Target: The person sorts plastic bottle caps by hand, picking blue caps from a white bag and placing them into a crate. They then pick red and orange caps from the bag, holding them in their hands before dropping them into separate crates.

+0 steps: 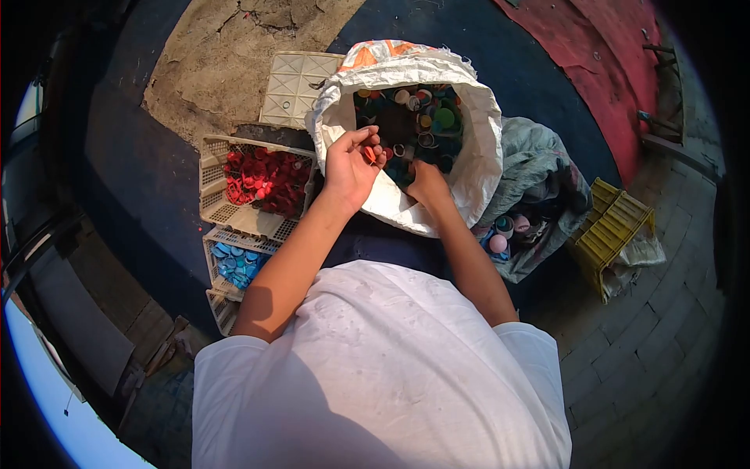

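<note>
A white woven sack (486, 148) stands in front of me with its mouth rolled open. Inside it lie mixed plastic bottle caps (444, 119) in green, white, yellow, red and dark colours. My left hand (348, 167) is over the sack's near left rim, palm turned up, its fingers curled around red bottle caps (369, 154). My right hand (429, 186) reaches past the near rim into the sack, down at the caps; its fingertips are hidden in the shade there.
A cream crate (215, 205) of red caps stands left of the sack, with a crate (221, 289) of blue caps nearer me. Behind lies a cream plastic panel (301, 87). On the right are a grey-green sack (525, 144) with assorted pieces and a yellow crate (613, 223).
</note>
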`<state>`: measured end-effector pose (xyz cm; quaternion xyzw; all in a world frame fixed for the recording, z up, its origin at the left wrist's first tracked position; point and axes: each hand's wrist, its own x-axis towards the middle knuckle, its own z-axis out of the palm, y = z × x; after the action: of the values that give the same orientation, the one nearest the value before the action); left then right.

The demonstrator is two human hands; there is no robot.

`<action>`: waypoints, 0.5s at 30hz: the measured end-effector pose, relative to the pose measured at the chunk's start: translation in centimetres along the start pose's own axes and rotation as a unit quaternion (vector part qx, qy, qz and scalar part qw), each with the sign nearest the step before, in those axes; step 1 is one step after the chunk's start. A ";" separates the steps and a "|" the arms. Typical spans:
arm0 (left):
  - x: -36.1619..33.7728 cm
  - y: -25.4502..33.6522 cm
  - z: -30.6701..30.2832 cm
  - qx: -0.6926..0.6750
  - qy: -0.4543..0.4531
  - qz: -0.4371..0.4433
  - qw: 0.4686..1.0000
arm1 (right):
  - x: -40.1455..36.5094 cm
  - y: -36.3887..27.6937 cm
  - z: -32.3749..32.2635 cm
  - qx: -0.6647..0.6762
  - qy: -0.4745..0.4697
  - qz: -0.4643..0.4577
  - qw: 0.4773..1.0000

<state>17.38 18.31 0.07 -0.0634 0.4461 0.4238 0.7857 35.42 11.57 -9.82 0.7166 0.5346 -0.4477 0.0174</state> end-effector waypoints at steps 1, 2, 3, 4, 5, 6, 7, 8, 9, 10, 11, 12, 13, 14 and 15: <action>0.1 -0.2 -0.1 0.002 0.001 0.000 1.000 | -0.1 0.0 -0.1 0.011 0.007 0.007 1.000; 0.3 -0.3 -0.2 0.004 0.000 0.002 1.000 | -0.2 0.1 -0.2 0.022 0.015 0.013 1.000; 0.3 -0.3 0.1 0.005 0.003 0.002 1.000 | -0.3 0.1 -0.4 0.033 0.022 0.019 0.999; 0.2 -0.3 0.3 0.006 0.007 0.002 1.000 | 0.0 0.6 -0.1 0.039 0.032 0.027 0.998; 0.1 -0.1 0.4 0.005 0.013 0.005 1.000 | 0.6 1.2 0.4 0.045 0.040 0.032 0.998; 0.1 0.0 0.5 0.000 0.014 0.005 1.000 | 0.9 1.0 0.4 0.051 0.049 0.036 0.997; 0.1 0.1 0.5 -0.004 0.014 0.005 1.000 | 1.2 0.7 0.6 0.036 0.054 0.045 0.997; 0.1 0.1 0.4 -0.009 0.014 0.004 1.000 | 1.2 0.5 0.7 0.021 0.060 0.057 0.996; 0.1 0.0 0.2 -0.010 0.017 0.002 1.000 | 1.4 0.3 0.7 0.006 0.068 0.068 0.995; 0.1 -0.1 0.1 -0.011 0.020 0.008 1.000 | 1.6 0.1 0.8 -0.009 0.074 0.079 0.994; 0.0 -0.1 -0.2 -0.011 0.024 0.012 1.000 | 2.0 0.0 1.2 -0.023 0.080 0.091 0.992; 0.0 0.0 -0.4 -0.010 0.028 0.016 0.999 | 2.2 -0.1 1.5 -0.036 0.085 0.104 0.990; 0.1 0.1 -0.5 -0.008 0.029 0.016 0.999 | 2.3 -0.1 1.8 -0.037 0.088 0.105 0.990; 0.1 0.2 -0.6 -0.010 0.031 0.016 0.999 | 2.6 -0.1 2.0 -0.038 0.093 0.105 0.989; 0.0 0.3 -0.6 -0.013 0.033 0.017 0.999 | 2.7 -0.2 2.0 -0.039 0.097 0.104 0.989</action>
<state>16.72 18.23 -0.21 -0.0797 0.4673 0.4403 0.7625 34.08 12.71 -12.66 0.8072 0.4732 -0.3505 0.0401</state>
